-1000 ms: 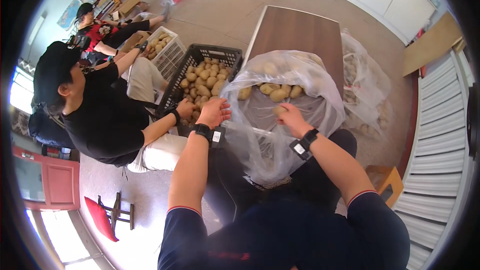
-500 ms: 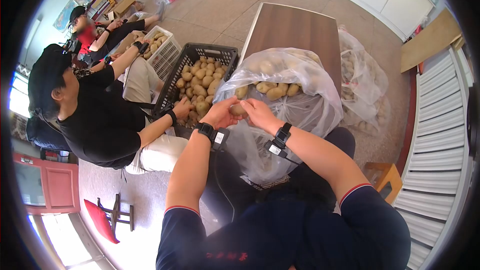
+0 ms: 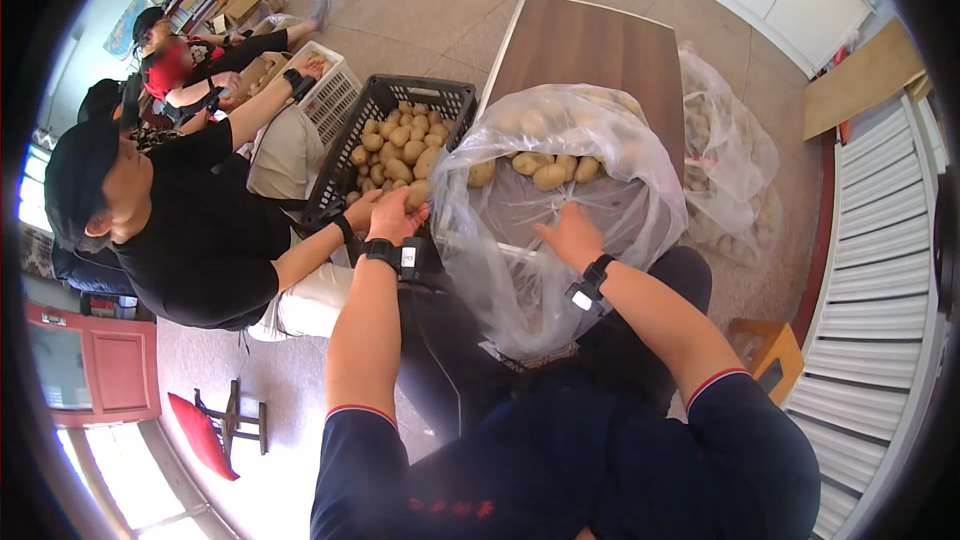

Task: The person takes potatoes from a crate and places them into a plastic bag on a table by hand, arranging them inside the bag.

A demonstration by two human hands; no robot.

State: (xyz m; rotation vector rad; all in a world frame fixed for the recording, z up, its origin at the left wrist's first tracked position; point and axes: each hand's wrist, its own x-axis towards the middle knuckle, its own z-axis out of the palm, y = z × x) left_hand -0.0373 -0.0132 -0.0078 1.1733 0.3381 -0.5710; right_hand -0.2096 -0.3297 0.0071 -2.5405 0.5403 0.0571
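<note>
My left hand is at the near edge of the black plastic crate, its fingers closed round a potato. Many loose potatoes fill the crate. My right hand is over the opening of a clear plastic bag, fingers apart with nothing seen in them. Just beyond its fingertips, several potatoes lie inside the bag. The bag's film partly veils others farther back.
A brown-topped table stands under the bag. On its right is another bag of potatoes. A co-worker sits at my left, with a hand close to mine. Beyond are a white crate and another person.
My hands have parted from the potato they held together. The left has moved left to the black crate with it; the right has moved right over the bag.
</note>
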